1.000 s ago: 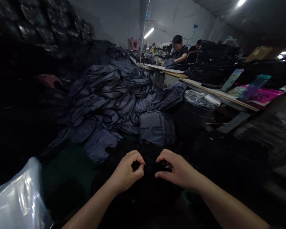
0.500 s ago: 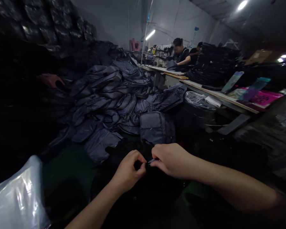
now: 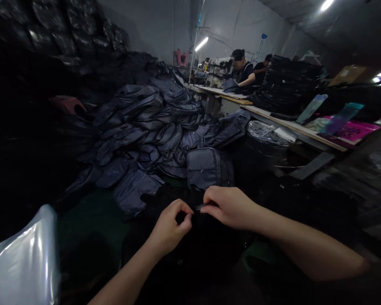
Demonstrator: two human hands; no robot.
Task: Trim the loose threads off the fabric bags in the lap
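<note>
Two pinches close on a black fabric piece [image 3: 190,241] lying low in front of the person: the left hand [image 3: 170,224] curls with thumb and fingertips together on its edge, and the right hand [image 3: 229,207] clamps a small silvery tab [image 3: 201,206] at the cloth, just beside the left. What the tab is, the dark view hides. Just past the hands sits a grey bag [image 3: 203,169], backed by a large heap of grey-blue bags [image 3: 146,131]. A glossy plastic sheet [image 3: 22,254] bulges at lower left. To the right runs a long surface [image 3: 292,126] with stacked black bags [image 3: 285,80], and at its far end a co-worker [image 3: 243,70] handles a grey bag.
</note>
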